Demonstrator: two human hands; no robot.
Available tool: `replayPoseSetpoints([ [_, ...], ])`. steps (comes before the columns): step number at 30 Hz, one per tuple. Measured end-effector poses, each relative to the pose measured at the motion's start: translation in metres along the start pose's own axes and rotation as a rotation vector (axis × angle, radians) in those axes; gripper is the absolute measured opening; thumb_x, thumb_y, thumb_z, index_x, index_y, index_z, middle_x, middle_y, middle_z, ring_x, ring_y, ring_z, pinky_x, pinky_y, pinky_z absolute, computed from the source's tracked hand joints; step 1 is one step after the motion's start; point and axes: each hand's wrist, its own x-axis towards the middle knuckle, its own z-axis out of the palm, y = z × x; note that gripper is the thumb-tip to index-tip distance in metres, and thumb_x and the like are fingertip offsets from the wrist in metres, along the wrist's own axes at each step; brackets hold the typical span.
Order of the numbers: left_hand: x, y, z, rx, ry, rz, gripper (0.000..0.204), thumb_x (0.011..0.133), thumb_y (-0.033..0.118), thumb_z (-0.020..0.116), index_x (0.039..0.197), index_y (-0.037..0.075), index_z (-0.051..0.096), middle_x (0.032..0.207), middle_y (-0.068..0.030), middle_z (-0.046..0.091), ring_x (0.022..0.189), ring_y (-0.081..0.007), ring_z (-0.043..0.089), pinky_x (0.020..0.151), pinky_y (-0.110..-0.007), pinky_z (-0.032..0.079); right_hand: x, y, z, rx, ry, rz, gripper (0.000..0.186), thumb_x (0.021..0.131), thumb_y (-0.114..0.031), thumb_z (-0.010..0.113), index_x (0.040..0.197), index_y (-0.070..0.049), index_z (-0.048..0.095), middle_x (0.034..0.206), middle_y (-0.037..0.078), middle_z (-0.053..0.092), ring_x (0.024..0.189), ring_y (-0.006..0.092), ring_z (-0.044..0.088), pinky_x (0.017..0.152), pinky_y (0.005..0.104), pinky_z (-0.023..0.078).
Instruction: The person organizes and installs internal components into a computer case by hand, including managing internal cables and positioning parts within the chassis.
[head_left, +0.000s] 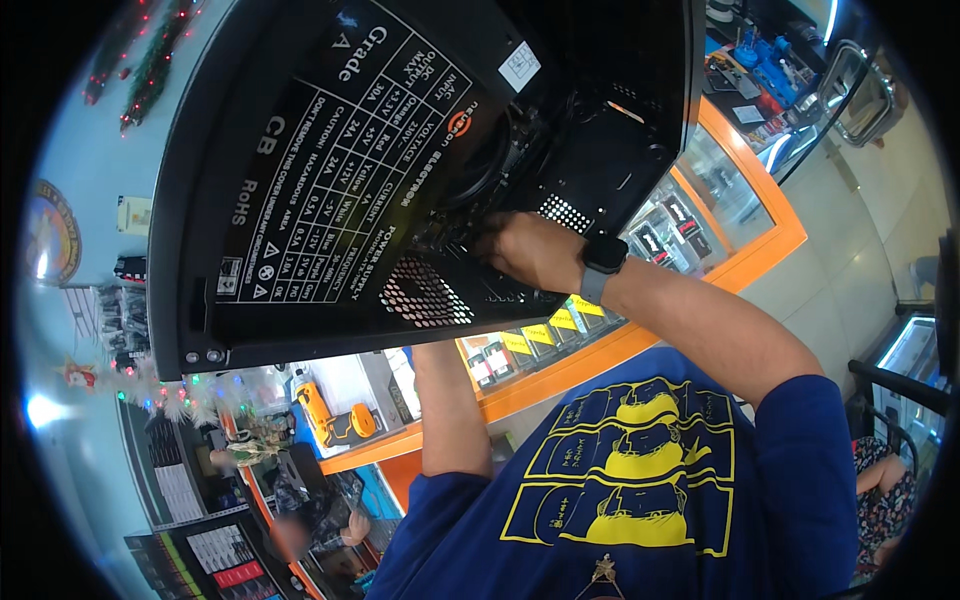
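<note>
A black computer case (640,110) with its side open fills the upper middle, tilted over the counter. A black power supply (330,190) with a white-printed label sits in it. My right hand (530,250), with a dark watch (603,255) on the wrist, reaches inside the case beside the power supply, near a perforated metal panel (565,212). Its fingertips are lost in the dark interior. My left forearm (450,400) rises under the case, and the hand itself is hidden behind it. I wear a blue shirt with a yellow print.
Below the case runs a glass display counter with an orange frame (760,250), holding small boxed goods with yellow tags (545,335). An orange tool (315,405) lies on a white shelf. Another person (300,530) sits lower left; someone in patterned clothing (885,490) is at right.
</note>
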Motion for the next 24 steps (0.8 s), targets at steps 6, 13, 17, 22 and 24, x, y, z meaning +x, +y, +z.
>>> replayPoseSetpoints([
  [6, -0.012, 0.001, -0.004, 0.009, 0.028, -0.005, 0.032, 0.104, 0.023, 0.054, 0.128, 0.003, 0.060, 0.120, -0.0133, 0.066, 0.109, -0.0234, 0.065, 0.098, -0.036, 0.052, 0.008, -0.002, 0.007, 0.207, 0.124, 0.117, 0.023, 0.082, -0.005, 0.070, 0.105, -0.005, 0.074, 0.096, 0.017, 0.073, 0.091, 0.0339, 0.071, 0.083, 0.0420, 0.058],
  [13, -0.014, -0.002, -0.009, 0.014, 0.036, -0.022, 0.031, 0.104, 0.023, 0.054, 0.127, 0.003, 0.060, 0.119, -0.0133, 0.066, 0.108, -0.0233, 0.065, 0.097, -0.036, 0.052, 0.010, -0.003, -0.001, 0.300, 0.146, 0.244, 0.017, 0.084, -0.006, 0.070, 0.100, -0.002, 0.071, 0.090, 0.018, 0.073, 0.087, 0.0365, 0.071, 0.080, 0.0411, 0.057],
  [17, -0.017, -0.002, -0.011, 0.017, 0.042, -0.023, 0.031, 0.104, 0.023, 0.054, 0.127, 0.003, 0.060, 0.119, -0.0132, 0.066, 0.108, -0.0233, 0.065, 0.097, -0.036, 0.052, 0.011, -0.004, 0.002, 0.189, 0.078, 0.245, 0.017, 0.085, -0.007, 0.068, 0.101, -0.003, 0.072, 0.091, 0.019, 0.073, 0.087, 0.0375, 0.071, 0.081, 0.0432, 0.057],
  [22, -0.015, -0.004, -0.010, 0.022, 0.035, -0.033, 0.031, 0.103, 0.023, 0.054, 0.126, 0.003, 0.060, 0.118, -0.0132, 0.066, 0.107, -0.0232, 0.065, 0.096, -0.037, 0.052, 0.007, 0.003, 0.012, 0.107, 0.075, 0.138, 0.018, 0.085, -0.009, 0.068, 0.101, -0.003, 0.073, 0.098, 0.020, 0.072, 0.091, 0.0374, 0.070, 0.082, 0.0442, 0.058],
  [24, -0.016, -0.004, -0.012, 0.022, 0.040, -0.033, 0.031, 0.103, 0.023, 0.054, 0.126, 0.003, 0.060, 0.118, -0.0132, 0.066, 0.107, -0.0232, 0.064, 0.096, -0.037, 0.052, 0.007, 0.001, 0.014, 0.066, 0.064, 0.090, 0.018, 0.085, -0.009, 0.068, 0.101, -0.003, 0.073, 0.101, 0.019, 0.071, 0.092, 0.0375, 0.070, 0.081, 0.0442, 0.058],
])
